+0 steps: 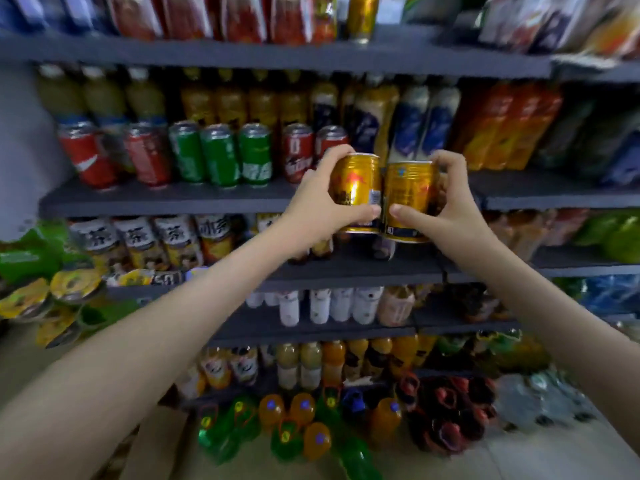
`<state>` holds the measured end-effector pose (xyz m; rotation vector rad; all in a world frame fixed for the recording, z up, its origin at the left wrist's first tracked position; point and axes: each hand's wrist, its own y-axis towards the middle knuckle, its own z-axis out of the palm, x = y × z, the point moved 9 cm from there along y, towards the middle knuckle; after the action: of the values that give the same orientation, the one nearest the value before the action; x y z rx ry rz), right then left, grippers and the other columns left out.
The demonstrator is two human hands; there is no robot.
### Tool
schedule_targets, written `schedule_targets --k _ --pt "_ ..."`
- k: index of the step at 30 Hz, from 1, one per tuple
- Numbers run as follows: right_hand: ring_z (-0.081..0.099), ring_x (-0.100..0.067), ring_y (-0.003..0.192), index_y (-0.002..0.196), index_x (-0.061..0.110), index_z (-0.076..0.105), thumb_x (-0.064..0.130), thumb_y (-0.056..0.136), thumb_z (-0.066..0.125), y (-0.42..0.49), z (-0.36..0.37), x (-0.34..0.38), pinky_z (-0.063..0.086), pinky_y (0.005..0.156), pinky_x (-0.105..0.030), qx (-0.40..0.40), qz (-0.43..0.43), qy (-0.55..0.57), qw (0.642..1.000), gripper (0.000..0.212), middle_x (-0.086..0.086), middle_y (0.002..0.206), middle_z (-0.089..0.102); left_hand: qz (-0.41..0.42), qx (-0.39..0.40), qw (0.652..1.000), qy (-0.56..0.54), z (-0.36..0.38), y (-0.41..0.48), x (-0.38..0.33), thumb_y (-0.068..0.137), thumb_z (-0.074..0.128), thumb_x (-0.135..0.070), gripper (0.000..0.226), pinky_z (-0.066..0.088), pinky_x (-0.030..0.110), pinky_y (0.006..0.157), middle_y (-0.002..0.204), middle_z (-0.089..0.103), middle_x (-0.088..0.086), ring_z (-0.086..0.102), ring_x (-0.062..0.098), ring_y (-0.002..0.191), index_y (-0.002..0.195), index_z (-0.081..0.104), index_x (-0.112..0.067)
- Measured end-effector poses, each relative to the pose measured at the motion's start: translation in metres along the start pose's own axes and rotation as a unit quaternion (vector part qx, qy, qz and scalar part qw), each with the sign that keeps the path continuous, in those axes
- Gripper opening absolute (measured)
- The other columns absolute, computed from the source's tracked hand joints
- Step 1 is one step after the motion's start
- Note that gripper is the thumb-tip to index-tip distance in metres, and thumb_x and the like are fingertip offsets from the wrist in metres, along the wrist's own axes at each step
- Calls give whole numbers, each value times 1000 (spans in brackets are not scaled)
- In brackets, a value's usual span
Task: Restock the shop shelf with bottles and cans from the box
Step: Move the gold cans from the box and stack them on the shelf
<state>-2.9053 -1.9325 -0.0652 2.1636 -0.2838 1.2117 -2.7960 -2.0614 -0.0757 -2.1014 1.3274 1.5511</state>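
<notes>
Dark grey shelves (166,199) packed with drinks fill the whole view, from snack packets on the top board down to large green and orange bottles (301,410) standing on the floor. On the second board from the top a row of cans stands along the front edge: red cans (86,154) at the left, green cans (218,154) in the middle, then two more red ones (298,150). Behind them stand yellow juice bottles (228,98), with blue and white bottles (426,123) and orange bottles (502,126) further right. The board below holds tea bottles (138,240), and the one under that holds small white bottles (339,304).

Both arms reach up from the near edge toward the second board. The left hand (322,199) grips a gold can (356,192), fingers curled over its top rim and thumb across its lower front. The right hand (453,202) holds a second gold can (408,199) the same way, thumb on the lower front and fingers round the far side. The two cans are upright, just beside each other in the air in front of the board's edge, right of the last red can. Whether their sides touch cannot be told. Another gold can (362,15) stands on the top board.
</notes>
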Motion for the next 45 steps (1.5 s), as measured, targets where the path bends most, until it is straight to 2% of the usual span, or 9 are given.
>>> schedule_targets --k 4,10,16,18,22,30,37,41,45 --pt "59 -2 94 119 24 31 11 81 75 41 -63 26 54 75 -20 -61 -61 -23 996 59 1 112 49 82 -30 996 30 10 55 -63 53 77 -55 78 48 42 96 123 49 5 54 22 107 119 35 -55" --pt "59 10 85 118 28 32 13 80 75 103 -124 45 48 68 -9 -133 -98 -32 986 59 7 108 52 173 -47 982 59 7 132 -123 73 79 -40 78 34 8 71 123 39 2 48 12 100 134 31 -45" --pt "58 13 87 121 30 31 21 80 75 157 -160 51 48 73 -8 -157 -106 -58 980 61 13 109 52 211 -90 970 81 -18 188 -151 73 79 -39 81 35 20 86 131 36 0 40 13 109 137 29 -43" --pt "60 8 92 120 31 30 23 79 76 176 -168 49 52 78 -14 -158 -104 -64 980 62 9 113 53 207 -99 969 93 -24 202 -150 72 80 -38 80 36 24 87 129 38 2 43 16 107 135 31 -44" --pt "62 -15 103 118 25 30 18 77 78 228 -174 36 55 82 -29 -139 -98 -59 984 64 -7 119 55 180 -126 966 134 -44 222 -134 72 80 -37 77 33 12 75 124 35 1 46 16 102 130 31 -50" --pt "54 -28 108 112 20 27 18 72 83 358 -129 1 52 91 -45 -14 -64 -123 990 69 -13 118 45 82 -212 958 177 -89 237 -98 73 80 -36 81 31 26 87 127 35 5 40 16 101 137 30 -42" --pt "46 -27 111 110 19 25 24 70 85 442 -112 -40 46 97 -44 -4 -21 -165 986 72 -14 121 41 45 -206 954 212 -86 259 -90 72 80 -41 82 33 26 85 126 36 3 44 17 100 135 28 -46" --pt "40 -24 105 110 17 26 19 73 83 471 -104 -59 40 87 -35 2 -14 -177 984 68 -15 121 37 47 -219 953 205 -85 276 -96 70 80 -43 84 35 26 85 123 39 3 47 18 102 136 28 -44" --pt "42 -25 111 113 17 26 22 73 82 490 -98 -68 42 93 -39 34 -19 -203 978 69 -16 127 36 49 -225 950 212 -83 291 -95 69 81 -41 84 36 21 80 125 37 3 48 18 101 135 28 -42"
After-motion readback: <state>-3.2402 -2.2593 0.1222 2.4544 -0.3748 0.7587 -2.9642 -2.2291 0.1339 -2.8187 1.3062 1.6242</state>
